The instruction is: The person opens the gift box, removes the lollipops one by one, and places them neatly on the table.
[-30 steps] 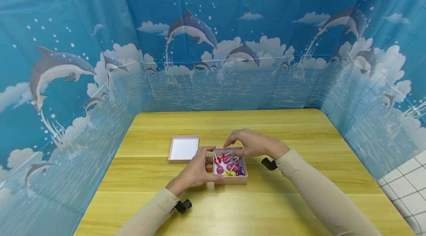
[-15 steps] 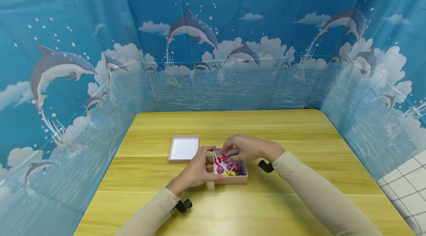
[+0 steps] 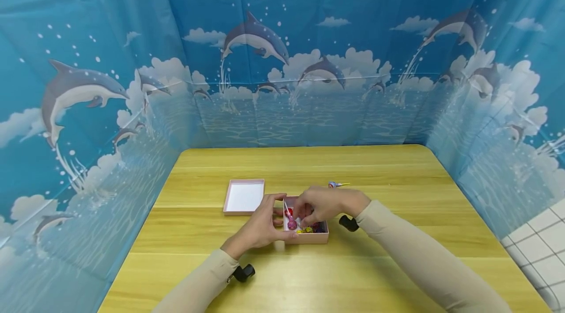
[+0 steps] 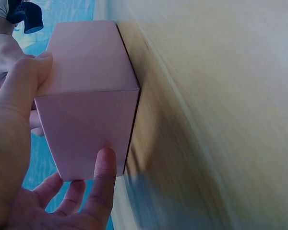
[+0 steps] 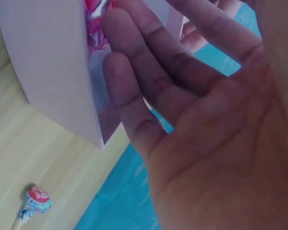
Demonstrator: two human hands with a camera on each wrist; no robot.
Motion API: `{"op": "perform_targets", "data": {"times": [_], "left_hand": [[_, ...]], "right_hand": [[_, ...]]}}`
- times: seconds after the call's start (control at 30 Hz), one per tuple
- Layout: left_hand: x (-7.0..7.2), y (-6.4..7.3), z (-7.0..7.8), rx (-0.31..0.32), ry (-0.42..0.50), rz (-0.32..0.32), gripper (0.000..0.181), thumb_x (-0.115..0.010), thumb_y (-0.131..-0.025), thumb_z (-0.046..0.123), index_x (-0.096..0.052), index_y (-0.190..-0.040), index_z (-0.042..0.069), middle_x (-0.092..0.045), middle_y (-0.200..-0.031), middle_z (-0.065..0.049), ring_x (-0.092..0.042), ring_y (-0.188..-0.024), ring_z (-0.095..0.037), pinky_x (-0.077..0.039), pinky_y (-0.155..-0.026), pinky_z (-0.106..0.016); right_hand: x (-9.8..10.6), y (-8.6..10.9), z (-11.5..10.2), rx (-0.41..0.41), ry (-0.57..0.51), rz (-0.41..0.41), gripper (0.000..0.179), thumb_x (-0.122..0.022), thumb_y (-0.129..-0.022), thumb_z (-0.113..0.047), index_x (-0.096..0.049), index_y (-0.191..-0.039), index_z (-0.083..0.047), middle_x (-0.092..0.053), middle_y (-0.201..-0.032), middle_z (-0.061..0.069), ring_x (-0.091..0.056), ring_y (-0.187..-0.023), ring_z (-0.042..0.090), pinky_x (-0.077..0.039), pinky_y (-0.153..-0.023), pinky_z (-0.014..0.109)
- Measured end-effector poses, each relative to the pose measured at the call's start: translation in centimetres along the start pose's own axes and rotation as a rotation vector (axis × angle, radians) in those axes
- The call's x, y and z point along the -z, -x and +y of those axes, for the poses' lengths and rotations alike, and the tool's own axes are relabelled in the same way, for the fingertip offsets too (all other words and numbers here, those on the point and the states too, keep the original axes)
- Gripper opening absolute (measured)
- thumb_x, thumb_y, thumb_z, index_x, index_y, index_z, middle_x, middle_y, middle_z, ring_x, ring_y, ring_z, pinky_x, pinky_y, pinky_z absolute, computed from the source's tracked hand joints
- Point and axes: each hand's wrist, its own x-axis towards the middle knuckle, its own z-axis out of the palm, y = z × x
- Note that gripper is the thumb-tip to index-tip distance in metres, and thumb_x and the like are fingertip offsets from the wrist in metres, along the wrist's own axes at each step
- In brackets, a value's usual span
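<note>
A pink square box (image 3: 306, 238) stands on the table with several wrapped lollipops inside. Among them a purple-pink lollipop (image 3: 292, 224) and a yellow-wrapped one (image 3: 308, 229) show. My left hand (image 3: 259, 227) holds the box at its left side, thumb on the near wall; the left wrist view shows its fingers against the box (image 4: 89, 124). My right hand (image 3: 328, 203) reaches down into the box, fingers loosely bent among the lollipops and covering some. In the right wrist view its fingertips lie beside pink wrappers (image 5: 97, 26); the thumb's contact is hidden there.
The box lid (image 3: 244, 197) lies inside-up left of the box. A blue-and-red lollipop (image 3: 333, 184) with a yellow stick lies on the wooden table (image 3: 375, 264) behind my right hand. A dolphin-print curtain (image 3: 282, 107) surrounds the table's back and sides.
My right hand has moved left and down, deeper into the box, uncovering the lollipop lying behind it on the table. The left hand and the box have stayed put.
</note>
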Motion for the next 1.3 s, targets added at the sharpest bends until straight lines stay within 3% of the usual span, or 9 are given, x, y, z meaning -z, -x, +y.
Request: {"op": "perform_targets", "data": {"times": [0.27,0.57,0.93,1.3], "left_hand": [[-0.1,0.1,0.0,-0.003,0.0,-0.002,0.113,-0.102,-0.095,0.038,-0.033,-0.18,0.01,-0.041,-0.176,-0.013,-0.065,-0.144,-0.028,-0.066,-0.112,-0.033],[-0.1,0.1,-0.1,-0.008,0.014,-0.003,0.112,-0.102,-0.095,0.035,-0.033,-0.18,0.01,-0.041,-0.175,-0.014,-0.065,-0.144,-0.028,-0.066,-0.112,-0.033],[0.0,0.0,0.0,-0.001,0.017,0.007,0.114,-0.103,-0.093,0.034,-0.033,-0.18,0.01,-0.041,-0.174,-0.015,-0.066,-0.142,-0.028,-0.067,-0.109,-0.029],[-0.2,-0.1,-0.1,0.009,0.009,0.009,0.112,-0.103,-0.093,0.035,-0.034,-0.18,0.014,-0.043,-0.172,-0.015,-0.066,-0.142,-0.028,-0.066,-0.109,-0.03]], "right_hand": [[-0.7,-0.7,-0.1,-0.019,0.063,-0.075,0.016,-0.09,-0.103,-0.01,-0.09,-0.118,-0.016,-0.078,-0.094,-0.011,-0.068,-0.084,0.002,-0.058,-0.078,0.019],[-1.0,-1.2,0.1,-0.038,0.087,-0.077,0.022,-0.088,-0.1,-0.001,-0.09,-0.113,-0.018,-0.078,-0.091,-0.01,-0.065,-0.081,-0.002,-0.059,-0.078,0.02],[-0.2,-1.1,0.7,0.002,0.098,-0.011,0.021,-0.082,-0.1,0.004,-0.09,-0.103,-0.015,-0.084,-0.099,-0.008,-0.069,-0.086,-0.004,-0.062,-0.083,0.019],[0.0,-0.3,0.8,-0.049,0.021,0.046,0.015,-0.081,-0.11,-0.005,-0.089,-0.106,-0.017,-0.084,-0.103,-0.009,-0.074,-0.091,-0.002,-0.065,-0.086,0.022]]}}
